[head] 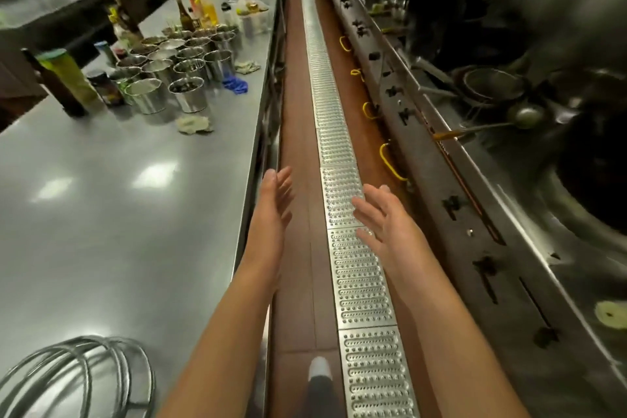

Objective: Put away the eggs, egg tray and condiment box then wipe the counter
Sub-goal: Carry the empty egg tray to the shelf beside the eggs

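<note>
My left hand (276, 200) and right hand (380, 217) reach out over the aisle floor, fingers (364, 205) straight and spread, holding nothing; the worktop (112, 214) lies just left of my left fingers; a cloth (194, 124) sits on it well ahead of them, beside steel cups (188, 93); my right fingers hang over the grate (342, 187).

Counter (118, 200) left, stove (509, 180) right

A single head-worn camera looks forward and down along a kitchen aisle. The steel counter (101, 197) runs toward 11 o'clock, the stove line (509, 231) toward 1 o'clock, both close.
</note>
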Motion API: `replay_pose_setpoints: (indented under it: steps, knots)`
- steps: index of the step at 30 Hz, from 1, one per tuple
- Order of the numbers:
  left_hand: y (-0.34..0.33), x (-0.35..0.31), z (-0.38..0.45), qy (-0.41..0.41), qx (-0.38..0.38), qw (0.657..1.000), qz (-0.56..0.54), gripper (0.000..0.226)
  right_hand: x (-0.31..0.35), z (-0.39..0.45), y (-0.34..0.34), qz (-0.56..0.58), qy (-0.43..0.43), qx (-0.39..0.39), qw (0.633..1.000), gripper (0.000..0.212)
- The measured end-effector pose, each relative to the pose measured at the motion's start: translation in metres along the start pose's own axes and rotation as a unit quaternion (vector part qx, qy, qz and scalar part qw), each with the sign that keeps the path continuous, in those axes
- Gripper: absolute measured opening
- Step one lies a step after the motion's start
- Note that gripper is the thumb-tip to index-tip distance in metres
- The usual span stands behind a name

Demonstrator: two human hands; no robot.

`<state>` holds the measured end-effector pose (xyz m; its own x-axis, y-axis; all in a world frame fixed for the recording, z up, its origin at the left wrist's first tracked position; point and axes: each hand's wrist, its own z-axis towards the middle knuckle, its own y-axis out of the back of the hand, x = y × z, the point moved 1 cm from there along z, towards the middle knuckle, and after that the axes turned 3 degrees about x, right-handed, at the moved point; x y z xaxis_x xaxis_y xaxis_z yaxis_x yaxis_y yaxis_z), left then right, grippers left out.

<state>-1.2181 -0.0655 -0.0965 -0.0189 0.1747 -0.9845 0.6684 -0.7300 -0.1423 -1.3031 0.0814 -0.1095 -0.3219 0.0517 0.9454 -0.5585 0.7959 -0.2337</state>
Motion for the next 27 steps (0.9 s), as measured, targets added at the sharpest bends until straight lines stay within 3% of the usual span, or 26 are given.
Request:
replay_pose_setpoints:
  steps: [5, 12, 18, 27]
  knots:
    - [0.005, -0.003, 0.09, 0.004, 0.006, 1.0, -0.028, 0.062, 0.026, 0.074, -0.02, -0.033, 0.006, -0.003, 0.999, 0.064]
    - [-0.002, -0.025, 0.19, -0.017, 0.06, 0.997, -0.051, 0.052, 0.059, 0.165, -0.039, -0.053, 0.025, -0.028, 0.998, 0.055]
    - [0.008, -0.026, 0.267, -0.019, 0.053, 0.998, -0.034, 0.055, 0.072, 0.259, -0.061, -0.059, 0.006, 0.012, 0.998, 0.076]
    - [0.001, -0.026, 0.43, 0.001, -0.015, 1.0, -0.023, 0.055, 0.094, 0.447, -0.071, -0.046, -0.043, 0.101, 0.993, 0.052]
